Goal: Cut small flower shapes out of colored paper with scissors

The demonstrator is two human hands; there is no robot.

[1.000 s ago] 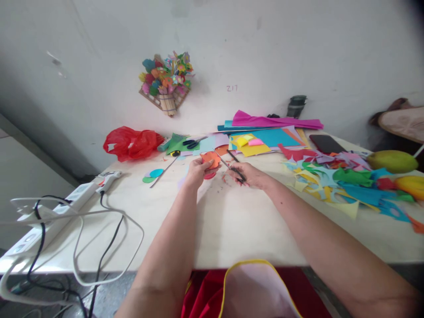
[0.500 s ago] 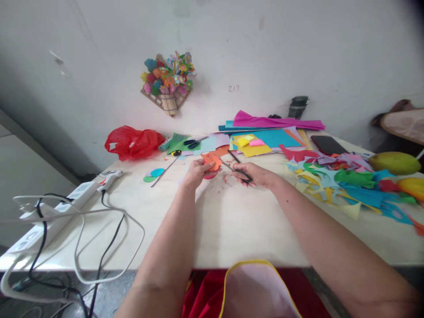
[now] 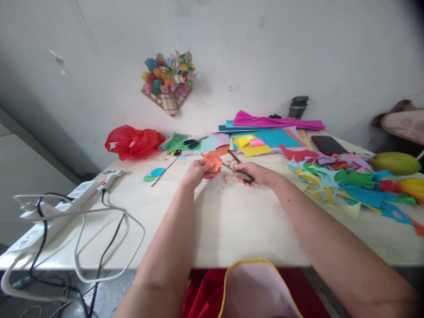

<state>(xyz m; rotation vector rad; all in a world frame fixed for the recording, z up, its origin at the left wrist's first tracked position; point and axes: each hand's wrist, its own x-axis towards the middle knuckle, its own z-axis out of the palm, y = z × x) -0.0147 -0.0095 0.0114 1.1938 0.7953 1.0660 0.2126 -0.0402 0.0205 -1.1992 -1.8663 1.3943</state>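
Observation:
Between the thumb and fingers of my left hand (image 3: 196,172) is a piece of orange paper (image 3: 214,164) with a rounded outline. My right hand (image 3: 253,172) is closed round the black handles of a pair of scissors (image 3: 244,174). The scissors' blades point left and reach the right edge of the orange paper. Small orange and dark scraps (image 3: 225,177) lie on the table below the blades. A red piece (image 3: 211,176) shows just under the orange paper. Behind my right hand lies a thin black stick-like thing (image 3: 233,155).
Paper offcuts (image 3: 334,176) cover the right side, near a phone (image 3: 327,145) and a green mango-like fruit (image 3: 394,163). Coloured sheets (image 3: 281,138), spare scissors (image 3: 196,142) and a red plastic bag (image 3: 135,142) line the back. A power strip (image 3: 59,214) with cables is at left.
Both hands stay in nearly the same place. The right hand and the scissors have shifted very slightly to the right; the orange paper is still held.

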